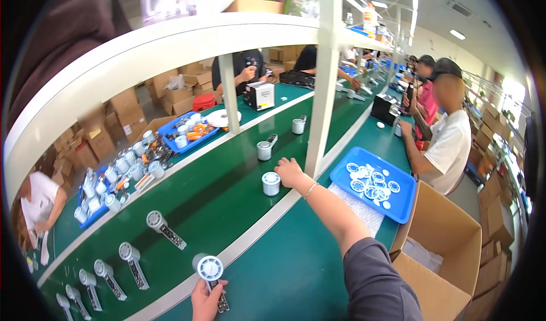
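My left hand is closed round the handle of a half-built handheld fan, near the belt's front edge. That fan has a pale blue round head with a slotted face, and a circuit board shows along its handle. Stretched out over the green conveyor belt, my right hand has its fingers apart and holds nothing. Just beside its fingers stands another pale blue fan head; whether they touch I cannot tell. Farther along the belt is a fan with its handle pointing away.
Several fans lie in a row on the belt's left. A blue tray of white rings and an open carton are at my right. A white post rises beside my right hand. Across the belt are trays of parts; co-workers work nearby.
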`<state>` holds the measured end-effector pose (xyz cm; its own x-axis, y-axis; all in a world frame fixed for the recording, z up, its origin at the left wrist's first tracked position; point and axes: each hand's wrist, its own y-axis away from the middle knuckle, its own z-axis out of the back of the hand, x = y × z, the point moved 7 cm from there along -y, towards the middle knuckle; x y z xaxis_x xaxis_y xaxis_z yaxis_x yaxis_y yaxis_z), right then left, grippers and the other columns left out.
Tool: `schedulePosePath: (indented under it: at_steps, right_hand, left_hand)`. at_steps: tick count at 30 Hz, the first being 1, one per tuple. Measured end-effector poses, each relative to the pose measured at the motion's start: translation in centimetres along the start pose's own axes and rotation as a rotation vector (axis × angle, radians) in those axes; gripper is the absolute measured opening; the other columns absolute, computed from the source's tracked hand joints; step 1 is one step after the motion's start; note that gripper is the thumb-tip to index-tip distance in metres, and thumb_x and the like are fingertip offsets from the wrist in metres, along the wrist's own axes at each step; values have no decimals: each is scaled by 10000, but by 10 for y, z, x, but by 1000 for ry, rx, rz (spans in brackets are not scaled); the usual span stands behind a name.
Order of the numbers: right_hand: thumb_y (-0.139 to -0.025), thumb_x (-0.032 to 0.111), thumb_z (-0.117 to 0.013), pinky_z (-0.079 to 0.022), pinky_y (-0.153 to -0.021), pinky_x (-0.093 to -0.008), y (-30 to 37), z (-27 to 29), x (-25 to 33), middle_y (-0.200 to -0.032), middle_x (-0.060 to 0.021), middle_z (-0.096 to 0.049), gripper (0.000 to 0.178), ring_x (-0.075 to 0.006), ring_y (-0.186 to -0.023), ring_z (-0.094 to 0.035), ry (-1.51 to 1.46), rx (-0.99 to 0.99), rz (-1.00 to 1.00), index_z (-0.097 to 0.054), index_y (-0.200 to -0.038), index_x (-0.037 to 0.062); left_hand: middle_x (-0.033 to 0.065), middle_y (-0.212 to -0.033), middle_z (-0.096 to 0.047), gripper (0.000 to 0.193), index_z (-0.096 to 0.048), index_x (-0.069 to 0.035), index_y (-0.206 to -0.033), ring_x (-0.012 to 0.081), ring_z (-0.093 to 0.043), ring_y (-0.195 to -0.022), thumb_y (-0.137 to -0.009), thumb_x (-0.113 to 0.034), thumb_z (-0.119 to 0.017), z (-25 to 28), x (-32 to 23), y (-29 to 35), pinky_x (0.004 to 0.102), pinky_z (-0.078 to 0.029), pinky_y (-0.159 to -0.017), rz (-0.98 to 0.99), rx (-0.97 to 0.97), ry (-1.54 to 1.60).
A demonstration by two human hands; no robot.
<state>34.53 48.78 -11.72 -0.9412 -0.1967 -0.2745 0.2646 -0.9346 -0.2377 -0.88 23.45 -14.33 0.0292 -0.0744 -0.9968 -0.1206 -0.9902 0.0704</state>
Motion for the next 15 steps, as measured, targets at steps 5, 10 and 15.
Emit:
schedulePosePath:
  at_steps: [5,10,15]
  right_hand:
    - [-607,175,-677,-437,-844,-409,22,53,15,-861,-141,-597,291,-289,-939,-565,-46,-42,167,-605,-852,36]
    - [-723,206,-631,-512,-538,-392,88,80,56,-671,-170,-601,321,-306,-569,-616,-730,-46,-32,-474,-895,-16]
    - [-869,457,-545,-412,-414,-241,150,69,143,-612,-38,-509,432,-108,-468,-496,-1558,605,-176,-512,-924,29]
  left_hand:
    - [15,-571,-484,133,-552,-18,-886,86,-425,-410,-904,-140,-501,6,6,12,209,-330,-363,81,-21,-138]
    - [16,-591,-493,290,-562,-19,-809,87,-451,-459,-935,-260,-462,-11,-7,21,207,-348,-414,204,-64,94]
    - [7,-603,-495,318,-546,-43,-783,91,-459,-499,-939,-307,-460,-10,3,26,209,-337,-444,130,-140,196]
